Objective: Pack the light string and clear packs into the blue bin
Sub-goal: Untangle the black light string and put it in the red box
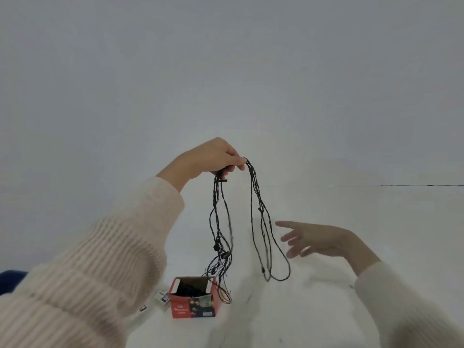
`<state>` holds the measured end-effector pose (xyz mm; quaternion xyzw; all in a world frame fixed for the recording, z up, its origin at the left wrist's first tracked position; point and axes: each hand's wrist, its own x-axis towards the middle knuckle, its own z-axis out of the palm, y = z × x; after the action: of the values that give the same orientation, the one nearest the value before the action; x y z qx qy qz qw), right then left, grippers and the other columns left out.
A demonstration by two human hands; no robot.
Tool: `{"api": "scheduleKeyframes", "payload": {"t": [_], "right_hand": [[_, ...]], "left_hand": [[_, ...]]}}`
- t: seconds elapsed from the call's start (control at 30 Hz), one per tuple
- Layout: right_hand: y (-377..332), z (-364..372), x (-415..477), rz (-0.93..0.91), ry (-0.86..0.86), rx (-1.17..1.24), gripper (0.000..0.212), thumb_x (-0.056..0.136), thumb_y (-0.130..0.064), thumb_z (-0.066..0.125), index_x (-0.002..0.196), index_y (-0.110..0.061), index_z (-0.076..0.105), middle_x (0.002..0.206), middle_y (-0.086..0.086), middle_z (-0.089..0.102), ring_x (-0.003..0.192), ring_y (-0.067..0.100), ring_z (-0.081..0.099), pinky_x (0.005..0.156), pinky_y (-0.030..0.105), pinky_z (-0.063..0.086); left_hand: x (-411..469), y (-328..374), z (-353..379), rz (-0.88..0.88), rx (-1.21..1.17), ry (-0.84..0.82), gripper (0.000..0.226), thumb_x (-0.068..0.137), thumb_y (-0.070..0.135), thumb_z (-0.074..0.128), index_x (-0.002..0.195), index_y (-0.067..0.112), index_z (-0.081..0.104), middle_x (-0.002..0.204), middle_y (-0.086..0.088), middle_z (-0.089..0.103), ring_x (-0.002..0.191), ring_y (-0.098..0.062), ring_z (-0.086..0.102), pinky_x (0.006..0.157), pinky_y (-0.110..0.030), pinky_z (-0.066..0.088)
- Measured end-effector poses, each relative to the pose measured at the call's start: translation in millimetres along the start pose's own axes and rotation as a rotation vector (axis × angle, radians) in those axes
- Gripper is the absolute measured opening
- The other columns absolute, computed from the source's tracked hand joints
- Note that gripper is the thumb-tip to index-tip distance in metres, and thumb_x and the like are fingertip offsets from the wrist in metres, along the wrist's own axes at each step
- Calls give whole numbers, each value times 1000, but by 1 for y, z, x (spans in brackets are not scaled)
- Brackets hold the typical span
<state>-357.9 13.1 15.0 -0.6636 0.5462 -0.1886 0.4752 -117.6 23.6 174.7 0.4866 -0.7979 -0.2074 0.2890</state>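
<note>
My left hand (211,156) is raised high and pinches the dark light string (253,209) by its top, so several long loops hang down from it. The left strands trail down into an open red cardboard box (192,306) standing on the white surface. To the right of the hanging loops my right hand (313,238) hovers with its fingers spread, holding nothing and not touching the string. Two small clear packs (162,296) lie left of the box, partly hidden behind my left sleeve. A dark blue shape, maybe the blue bin (11,280), shows at the far left edge.
The white surface (326,310) runs back to a pale wall, with a thin dark line along the join at the right. My knitted cream left sleeve (82,285) fills the lower left and hides what lies beneath it.
</note>
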Motion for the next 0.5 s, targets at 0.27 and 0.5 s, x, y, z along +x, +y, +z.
{"api": "scheduleKeyframes", "payload": {"t": [0.27,0.5], "right_hand": [[-104,37,-3,-608,111,491,88,68,-27,73,141,-39,25,135,-2,49,130,11,41,106,40,28],[-91,86,16,-528,67,593,34,86,-14,65,118,-8,58,47,0,50,43,17,54,74,37,55]], "left_hand": [[4,17,14,38,-41,-60,22,94,21,55,82,8,68,59,2,51,46,-6,48,56,-19,48],[5,16,11,16,-308,45,18,93,15,56,87,1,65,59,-1,50,52,-11,49,57,-23,54]]}}
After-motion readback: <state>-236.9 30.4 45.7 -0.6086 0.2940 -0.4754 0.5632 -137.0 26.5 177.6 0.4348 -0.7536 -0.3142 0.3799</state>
